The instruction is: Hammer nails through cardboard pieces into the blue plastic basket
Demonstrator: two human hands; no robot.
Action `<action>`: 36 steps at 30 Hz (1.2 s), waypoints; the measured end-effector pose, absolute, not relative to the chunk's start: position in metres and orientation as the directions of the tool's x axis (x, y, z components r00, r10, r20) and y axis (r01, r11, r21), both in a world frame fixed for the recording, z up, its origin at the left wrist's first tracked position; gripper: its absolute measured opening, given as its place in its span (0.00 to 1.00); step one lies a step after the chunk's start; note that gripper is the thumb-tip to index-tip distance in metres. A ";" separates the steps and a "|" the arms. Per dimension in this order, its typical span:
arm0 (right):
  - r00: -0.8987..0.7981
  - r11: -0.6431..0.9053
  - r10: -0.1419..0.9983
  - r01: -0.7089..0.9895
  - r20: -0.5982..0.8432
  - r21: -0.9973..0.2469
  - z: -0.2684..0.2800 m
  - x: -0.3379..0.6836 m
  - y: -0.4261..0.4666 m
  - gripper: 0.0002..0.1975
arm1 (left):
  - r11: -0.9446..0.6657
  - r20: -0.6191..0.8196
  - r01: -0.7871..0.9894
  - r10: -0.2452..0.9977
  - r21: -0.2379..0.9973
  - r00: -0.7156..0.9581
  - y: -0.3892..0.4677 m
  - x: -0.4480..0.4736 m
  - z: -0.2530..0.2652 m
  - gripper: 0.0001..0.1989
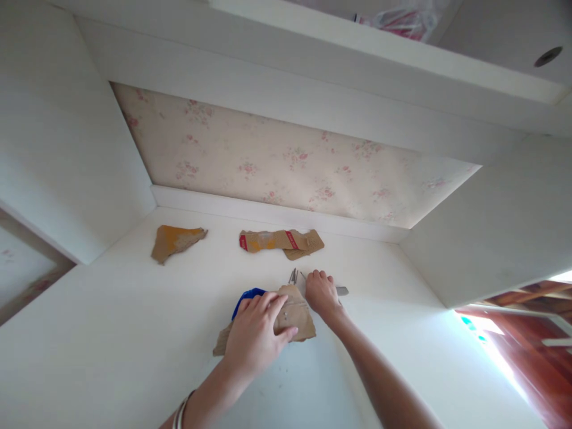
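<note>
My left hand [257,328] holds a torn piece of brown cardboard [298,316] against the white surface, thumb and fingers apart on top of it. A blue object [245,298] shows partly behind that hand; most of it is hidden. My right hand [320,292] is closed just right of the cardboard. A thin dark tip pokes out on its left and a flat grey end [342,291] on its right, seemingly one slim tool, kind unclear. Narrow metal prongs [293,276] stick up past the cardboard's top edge; what they belong to is hidden.
Farther back lie a torn cardboard strip [268,240] with red and yellow print and another torn cardboard piece [174,241]. White panels [487,220] close in both sides. Above is a shelf edge [379,42] with a plastic bag [409,22] on it. Flowered wallpaper [286,158] covers the back.
</note>
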State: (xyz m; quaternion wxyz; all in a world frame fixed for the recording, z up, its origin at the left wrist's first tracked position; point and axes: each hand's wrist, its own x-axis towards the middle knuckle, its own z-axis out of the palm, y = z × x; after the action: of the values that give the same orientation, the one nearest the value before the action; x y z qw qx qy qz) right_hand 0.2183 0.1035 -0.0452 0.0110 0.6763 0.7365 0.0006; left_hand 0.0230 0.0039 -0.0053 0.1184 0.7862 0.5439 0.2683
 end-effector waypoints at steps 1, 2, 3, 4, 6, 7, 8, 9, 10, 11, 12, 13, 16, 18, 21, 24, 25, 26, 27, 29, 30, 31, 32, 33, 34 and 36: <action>-0.071 0.071 0.997 0.997 -0.011 -0.004 -0.046 0.219 0.104 0.12 | -0.379 0.288 0.790 0.920 0.481 0.266 0.004 0.023 -0.005 0.23; -0.053 0.053 0.999 0.998 -0.003 -0.031 -0.045 0.220 0.103 0.12 | -0.380 0.284 0.789 0.920 0.483 0.269 0.004 0.023 -0.005 0.24; -0.033 0.033 0.999 0.997 0.007 -0.066 -0.043 0.221 0.103 0.12 | -0.381 0.282 0.788 0.920 0.483 0.271 0.004 0.023 -0.004 0.24; -0.012 0.014 1.000 0.994 0.018 -0.110 -0.040 0.223 0.103 0.11 | -0.381 0.284 0.789 0.920 0.482 0.271 0.004 0.023 -0.004 0.24; 0.023 -0.015 0.999 0.975 0.035 -0.221 -0.034 0.230 0.100 0.10 | -0.384 0.287 0.789 0.918 0.479 0.272 0.004 0.022 -0.005 0.24; 0.035 -0.021 0.999 0.958 0.042 -0.285 -0.030 0.234 0.097 0.10 | -0.387 0.287 0.788 0.917 0.479 0.276 0.004 0.022 -0.005 0.24; 0.041 -0.021 0.998 0.935 0.048 -0.353 -0.027 0.238 0.092 0.11 | -0.390 0.285 0.786 0.916 0.479 0.281 0.003 0.022 -0.005 0.24; 0.042 -0.016 0.998 0.906 0.051 -0.423 -0.024 0.242 0.087 0.12 | -0.392 0.283 0.784 0.916 0.480 0.284 0.003 0.022 -0.005 0.24; 0.040 -0.009 0.998 0.870 0.052 -0.493 -0.021 0.245 0.080 0.14 | -0.392 0.281 0.784 0.916 0.482 0.286 0.003 0.022 -0.006 0.25; 0.037 -0.003 0.998 0.828 0.048 -0.561 -0.019 0.248 0.072 0.16 | -0.391 0.281 0.783 0.917 0.483 0.284 0.004 0.022 -0.006 0.25; 0.035 -0.002 0.999 0.781 0.040 -0.624 -0.017 0.249 0.064 0.16 | -0.388 0.280 0.783 0.918 0.486 0.281 0.004 0.022 -0.006 0.25; 0.033 -0.005 0.999 0.730 0.028 -0.683 -0.015 0.250 0.055 0.16 | -0.385 0.278 0.782 0.919 0.490 0.278 0.004 0.022 -0.007 0.26; -0.002 -0.012 1.000 0.567 -0.016 -0.823 -0.008 0.246 0.033 0.17 | -0.373 0.261 0.773 0.926 0.513 0.273 0.005 0.022 -0.008 0.26; -0.053 -0.013 0.998 0.443 -0.041 -0.897 -0.002 0.239 0.023 0.18 | -0.366 0.254 0.768 0.929 0.525 0.269 0.005 0.022 -0.008 0.26; -0.092 -0.025 0.994 0.287 -0.054 -0.958 0.007 0.226 0.018 0.17 | -0.366 0.262 0.771 0.928 0.520 0.263 0.006 0.021 -0.009 0.26; -0.090 0.074 0.995 0.340 0.045 -0.937 0.013 0.212 0.021 0.14 | -0.366 0.265 0.774 0.928 0.516 0.262 0.006 0.021 -0.009 0.26; -0.099 0.131 0.990 0.390 0.100 -0.911 0.015 0.208 0.023 0.13 | -0.365 0.261 0.772 0.929 0.521 0.263 0.006 0.021 -0.010 0.26; -0.110 0.186 0.982 0.437 0.152 -0.880 0.016 0.204 0.024 0.12 | -0.362 0.255 0.768 0.931 0.528 0.263 0.006 0.020 -0.010 0.26; -0.126 0.229 0.973 0.474 0.191 -0.851 0.017 0.200 0.024 0.12 | -0.358 0.247 0.763 0.933 0.538 0.263 0.006 0.020 -0.009 0.26; -0.154 0.279 0.960 0.510 0.232 -0.814 0.017 0.195 0.024 0.11 | -0.351 0.234 0.754 0.936 0.555 0.263 0.006 0.020 -0.008 0.26; -0.164 0.291 0.957 0.516 0.241 -0.805 0.016 0.193 0.024 0.10 | -0.350 0.231 0.751 0.936 0.561 0.264 0.006 0.019 -0.008 0.25; -0.171 0.302 0.953 0.520 0.248 -0.799 0.015 0.191 0.023 0.10 | -0.350 0.230 0.749 0.937 0.563 0.265 0.006 0.019 -0.006 0.25; -0.177 0.313 0.950 0.525 0.258 -0.792 0.014 0.190 0.023 0.10 | -0.351 0.231 0.749 0.936 0.562 0.265 0.006 0.019 -0.005 0.25; -0.182 0.323 0.947 0.530 0.267 -0.784 0.012 0.189 0.022 0.10 | -0.351 0.232 0.750 0.936 0.560 0.265 0.006 0.019 -0.004 0.24; -0.186 0.331 0.944 0.535 0.274 -0.777 0.011 0.189 0.022 0.11 | -0.352 0.233 0.752 0.936 0.557 0.264 0.006 0.019 -0.004 0.24; -0.197 0.346 0.938 0.541 0.285 -0.766 0.008 0.188 0.021 0.11 | -0.351 0.235 0.755 0.936 0.554 0.263 0.006 0.019 -0.002 0.24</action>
State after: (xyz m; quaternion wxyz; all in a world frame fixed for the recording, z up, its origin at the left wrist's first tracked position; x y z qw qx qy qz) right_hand 0.1884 0.0210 0.0078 -0.3786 0.5080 0.7279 -0.2622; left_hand 0.0191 0.0056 -0.0024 0.1680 0.7767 0.5443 0.2687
